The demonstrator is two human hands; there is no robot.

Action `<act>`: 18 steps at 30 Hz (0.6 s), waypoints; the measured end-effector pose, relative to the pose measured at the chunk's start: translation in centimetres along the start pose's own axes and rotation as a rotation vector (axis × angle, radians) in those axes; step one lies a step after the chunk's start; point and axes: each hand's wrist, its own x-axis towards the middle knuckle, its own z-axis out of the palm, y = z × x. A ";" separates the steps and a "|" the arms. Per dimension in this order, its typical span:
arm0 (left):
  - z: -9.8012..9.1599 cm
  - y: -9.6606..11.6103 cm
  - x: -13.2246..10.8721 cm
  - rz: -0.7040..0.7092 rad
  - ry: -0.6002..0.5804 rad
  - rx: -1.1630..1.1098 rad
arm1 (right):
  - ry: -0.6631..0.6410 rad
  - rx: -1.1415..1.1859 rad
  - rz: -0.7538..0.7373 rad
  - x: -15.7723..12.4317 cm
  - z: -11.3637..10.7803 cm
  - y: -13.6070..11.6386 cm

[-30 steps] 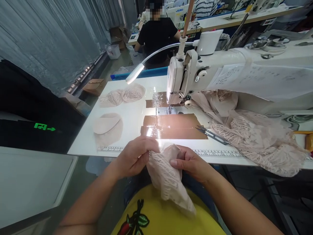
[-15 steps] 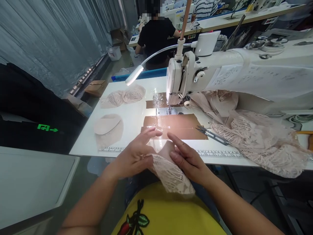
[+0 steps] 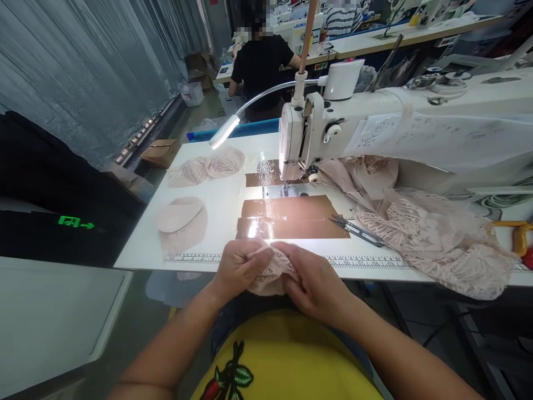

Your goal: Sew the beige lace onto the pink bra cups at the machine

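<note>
A pale pink lace fabric piece point(image 3: 272, 278) is bunched between my two hands at the table's front edge. My left hand point(image 3: 241, 266) is closed on its left side, thumb on top. On the right side, my right hand point(image 3: 310, 278) grips the same piece, its fingers partly hidden. Just beyond lies brown tape point(image 3: 291, 219) stuck to the white table, in front of the sewing machine point(image 3: 297, 139) and its needle area. Thread snips point(image 3: 358, 230) rest right of the tape.
Lace cups point(image 3: 208, 166) and a flat beige fabric piece point(image 3: 182, 222) lie on the table's left. A heap of pink lace point(image 3: 441, 233) hangs over the front edge at right. A lamp point(image 3: 225, 132) reaches over the table. A person in black point(image 3: 262, 69) sits beyond.
Both hands have closed in on the lace piece, which hung down loosely before and is now gathered between them. The fingers, spread earlier, are now wrapped on it. The view has shifted slightly.
</note>
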 end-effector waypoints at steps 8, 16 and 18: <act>-3.2 -1.6 -1.3 -0.189 0.235 -0.139 | -0.325 0.052 0.245 -2.8 -4.2 1.7; -1.0 -0.9 -1.1 0.131 -0.089 -0.036 | -0.058 0.210 -0.012 1.1 -2.8 -1.4; -1.1 -0.9 -1.4 0.159 -0.106 -0.051 | -0.172 0.222 0.072 2.1 -2.1 -1.8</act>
